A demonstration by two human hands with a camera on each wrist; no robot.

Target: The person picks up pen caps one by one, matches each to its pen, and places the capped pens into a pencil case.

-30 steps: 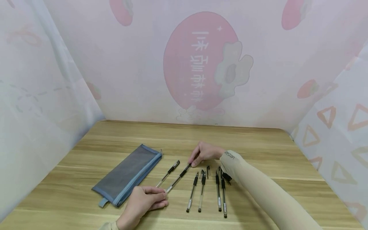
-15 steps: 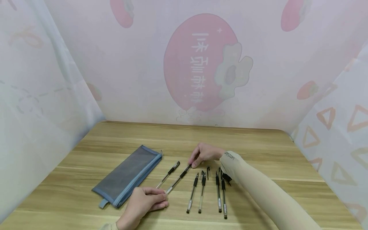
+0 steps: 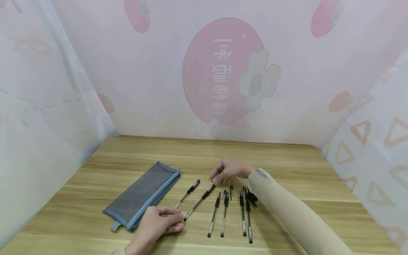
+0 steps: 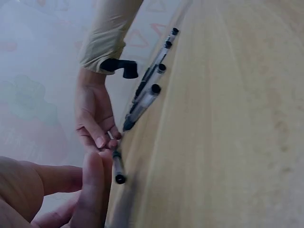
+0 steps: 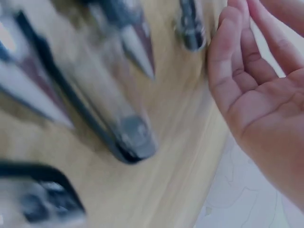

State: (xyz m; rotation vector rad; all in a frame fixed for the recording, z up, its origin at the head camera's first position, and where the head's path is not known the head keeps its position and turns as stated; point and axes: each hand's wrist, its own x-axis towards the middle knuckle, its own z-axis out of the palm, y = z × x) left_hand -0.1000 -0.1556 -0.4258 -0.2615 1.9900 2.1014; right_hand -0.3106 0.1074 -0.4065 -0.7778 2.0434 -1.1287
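A gel pen with a black grip (image 3: pixel 206 194) lies slantwise on the table between both hands. My left hand (image 3: pixel 159 221) is beside its lower end, fingers loosely bent, with a small gap to the pen. Just beyond its upper end is my right hand (image 3: pixel 229 170), thumb and fingertips close together with nothing seen between them. In the right wrist view, the right hand (image 5: pixel 266 90) is beside a pen's clear end (image 5: pixel 191 31). Left of that pen lies a capped pen (image 3: pixel 190 189), its lower end hidden by the left hand. The left wrist view shows a pen's dark end (image 4: pixel 120 178) by the left fingertips (image 4: pixel 93 171).
Several uncapped pens (image 3: pixel 217 201) lie side by side to the right, points away from me. Loose caps (image 3: pixel 231 193) lie near their tips. A grey-blue mesh zip pouch (image 3: pixel 140 194) lies at the left. Printed cloth walls (image 3: pixel 153 88) surround the wooden table (image 3: pixel 271 152).
Both hands have let go of the slanted pen, which now lies on the table. The left hand has drawn slightly left, the right hand slightly right.
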